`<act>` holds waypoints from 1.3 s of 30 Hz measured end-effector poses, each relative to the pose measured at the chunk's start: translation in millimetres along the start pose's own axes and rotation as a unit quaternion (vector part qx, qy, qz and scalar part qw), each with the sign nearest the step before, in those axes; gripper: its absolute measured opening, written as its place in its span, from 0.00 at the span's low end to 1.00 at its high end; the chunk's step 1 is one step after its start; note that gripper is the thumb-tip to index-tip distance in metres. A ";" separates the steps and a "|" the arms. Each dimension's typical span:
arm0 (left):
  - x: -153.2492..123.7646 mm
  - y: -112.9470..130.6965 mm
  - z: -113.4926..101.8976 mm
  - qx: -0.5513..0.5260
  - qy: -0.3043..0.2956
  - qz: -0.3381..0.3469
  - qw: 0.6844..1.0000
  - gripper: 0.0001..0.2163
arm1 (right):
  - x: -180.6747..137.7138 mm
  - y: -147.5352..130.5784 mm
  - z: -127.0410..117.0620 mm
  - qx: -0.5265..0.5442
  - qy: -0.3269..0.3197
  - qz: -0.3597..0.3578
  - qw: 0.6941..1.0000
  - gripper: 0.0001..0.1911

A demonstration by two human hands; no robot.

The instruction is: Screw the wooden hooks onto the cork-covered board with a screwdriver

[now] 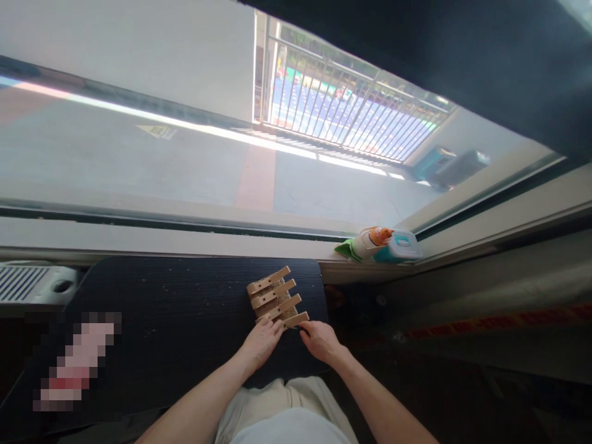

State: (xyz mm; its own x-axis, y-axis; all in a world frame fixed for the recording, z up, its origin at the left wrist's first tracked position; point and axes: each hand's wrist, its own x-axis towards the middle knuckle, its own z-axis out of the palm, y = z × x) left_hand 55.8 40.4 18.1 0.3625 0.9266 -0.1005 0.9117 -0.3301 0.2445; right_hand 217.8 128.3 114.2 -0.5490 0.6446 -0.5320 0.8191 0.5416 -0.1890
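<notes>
A small frame of light wooden slats lies on the right part of a black table. My left hand rests at its near edge, fingers curled down onto the nearest slat. My right hand touches the near right end of the same slat, fingers bent in a pinch. What the right fingers hold, if anything, is too small to make out.
A window sill runs behind the table, with a big window above it. A white bottle with an orange cap and a teal-lidded box lie on the sill at the right. A blurred pink object sits at the table's left.
</notes>
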 end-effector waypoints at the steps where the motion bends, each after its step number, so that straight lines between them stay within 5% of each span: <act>1: 0.3 0.4 -0.8 0.006 -0.001 -0.002 1.000 0.15 | 1.3 1.4 0.5 -0.001 0.004 -0.001 1.000 0.16; 17: 2.4 24.0 -5.1 0.060 -0.041 -0.105 0.992 0.17 | 12.7 13.6 -7.4 -0.056 -0.056 -0.147 0.986 0.11; 30: 8.5 36.5 -8.6 0.057 -0.077 -0.155 0.983 0.14 | 38.0 31.6 -30.9 -0.099 -0.045 -0.170 0.979 0.14; 35: 8.2 36.0 -11.2 0.047 -0.087 -0.161 0.982 0.15 | 24.4 26.4 -20.8 -0.108 -0.098 -0.201 0.969 0.13; 39: 7.0 34.0 -10.9 0.039 -0.093 -0.157 0.982 0.16 | 24.0 26.0 -20.7 -0.102 -0.078 -0.194 0.973 0.13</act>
State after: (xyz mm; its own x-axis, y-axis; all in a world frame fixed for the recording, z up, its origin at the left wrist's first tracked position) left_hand 87.2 37.7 36.3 0.0828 0.9384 -0.3354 0.9937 -0.0522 0.0992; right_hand 222.5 169.1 113.6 -0.7649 0.2899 -0.5753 0.4969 0.8338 -0.2404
